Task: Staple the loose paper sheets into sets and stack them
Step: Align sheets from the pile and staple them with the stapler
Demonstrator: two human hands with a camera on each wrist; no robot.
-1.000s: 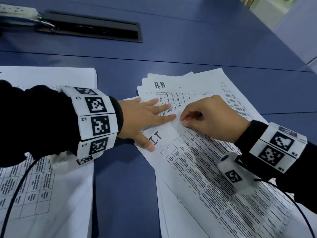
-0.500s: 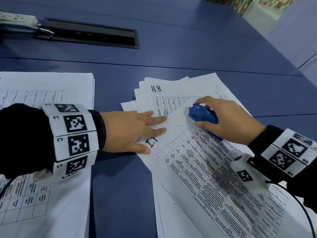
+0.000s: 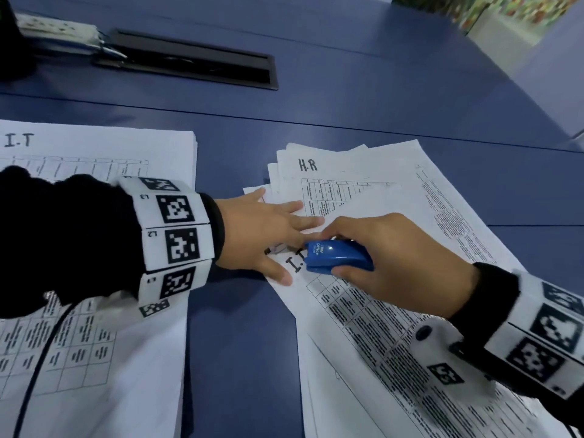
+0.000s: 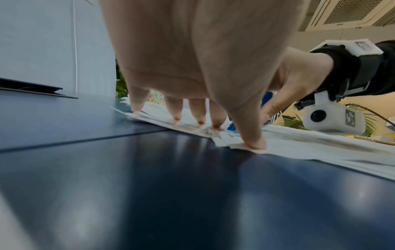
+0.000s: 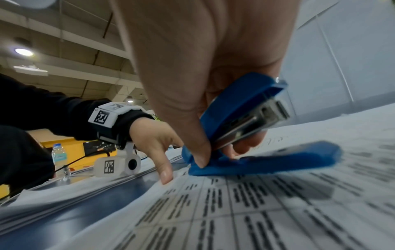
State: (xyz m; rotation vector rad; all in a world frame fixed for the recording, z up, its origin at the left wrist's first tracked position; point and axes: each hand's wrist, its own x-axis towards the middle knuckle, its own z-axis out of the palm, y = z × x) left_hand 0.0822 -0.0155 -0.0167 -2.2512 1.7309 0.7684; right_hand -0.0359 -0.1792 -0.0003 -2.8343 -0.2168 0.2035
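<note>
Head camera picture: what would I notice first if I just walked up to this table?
Probably the small blue plastic stapler, gripped in the right hand over the top left corner of a white printed sheet marked I.T. Next to it, the left hand presses flat on that messy paper pile, fingers spread. A neater white paper stack lies further left on the dark blue table.

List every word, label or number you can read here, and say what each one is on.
"I.T" on the top sheet of the left paper stack.
"H.R" on a sheet in the right pile.
"I." on the sheet under the stapler; the rest is hidden.
"Office" on the stapler; its smaller print is too small.
"L3", "L2" on the left wristband.
Table print on the sheets: too small to read.
</note>
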